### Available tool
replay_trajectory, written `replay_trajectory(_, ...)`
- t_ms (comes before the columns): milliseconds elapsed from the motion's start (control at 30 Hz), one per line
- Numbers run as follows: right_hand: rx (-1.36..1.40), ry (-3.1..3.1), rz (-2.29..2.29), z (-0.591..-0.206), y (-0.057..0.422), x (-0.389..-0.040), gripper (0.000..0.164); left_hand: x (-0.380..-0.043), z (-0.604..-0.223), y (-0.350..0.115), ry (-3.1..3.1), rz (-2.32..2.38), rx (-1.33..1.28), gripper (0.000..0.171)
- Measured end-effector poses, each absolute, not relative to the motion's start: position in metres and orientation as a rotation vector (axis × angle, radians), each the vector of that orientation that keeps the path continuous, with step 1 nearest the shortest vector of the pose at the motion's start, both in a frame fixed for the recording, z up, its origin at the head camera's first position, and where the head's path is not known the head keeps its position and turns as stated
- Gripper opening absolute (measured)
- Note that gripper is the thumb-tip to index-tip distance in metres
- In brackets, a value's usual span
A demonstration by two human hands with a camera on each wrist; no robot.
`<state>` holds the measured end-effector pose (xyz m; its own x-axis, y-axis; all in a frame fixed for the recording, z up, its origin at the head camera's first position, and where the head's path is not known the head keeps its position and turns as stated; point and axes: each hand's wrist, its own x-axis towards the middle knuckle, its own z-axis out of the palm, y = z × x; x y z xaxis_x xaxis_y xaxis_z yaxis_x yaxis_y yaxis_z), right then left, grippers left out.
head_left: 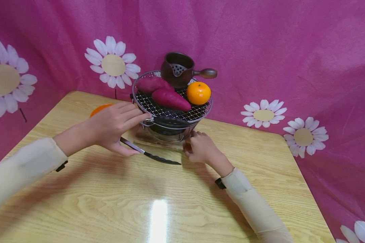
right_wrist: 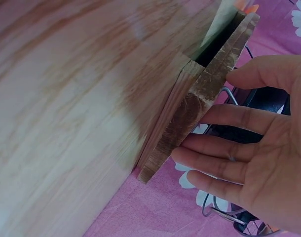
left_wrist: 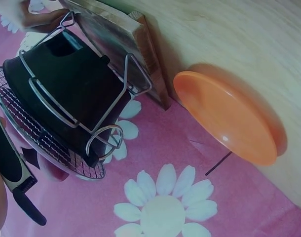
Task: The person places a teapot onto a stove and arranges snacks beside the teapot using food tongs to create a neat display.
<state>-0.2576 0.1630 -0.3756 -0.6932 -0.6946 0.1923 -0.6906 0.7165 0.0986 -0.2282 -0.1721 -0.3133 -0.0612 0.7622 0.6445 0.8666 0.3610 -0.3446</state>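
Observation:
A pair of tongs with black tips [head_left: 161, 159] is in my left hand [head_left: 114, 126]. Its fingers lie over the upper arm and its thumb is by the lower arm, which is spread well apart from the upper one. The upper tip lies along the near rim of a round tabletop grill [head_left: 185, 122]. My right hand [head_left: 200, 147] is at the right of the grill's base. In the right wrist view its fingertips touch the edge of a wooden board [right_wrist: 190, 103], with the fingers fairly straight. On the mesh are two purple sweet potatoes [head_left: 170, 99], an orange mandarin [head_left: 199, 93] and a brown side-handled pot [head_left: 177, 72].
An orange plate [left_wrist: 224, 118] lies on the table left of the grill, mostly hidden behind my left hand in the head view. A pink cloth with daisies [head_left: 261, 50] hangs just behind the wooden table [head_left: 109, 202]. The grill stands on the board.

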Motion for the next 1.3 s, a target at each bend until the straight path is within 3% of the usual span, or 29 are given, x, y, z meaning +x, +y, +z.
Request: replay_trajectory(1300,1.111,-2.703,-0.043,-0.377,0.162,-0.259,0.021,-0.227,-0.368,-0.169,-2.109,-0.036,-1.484,0.091)
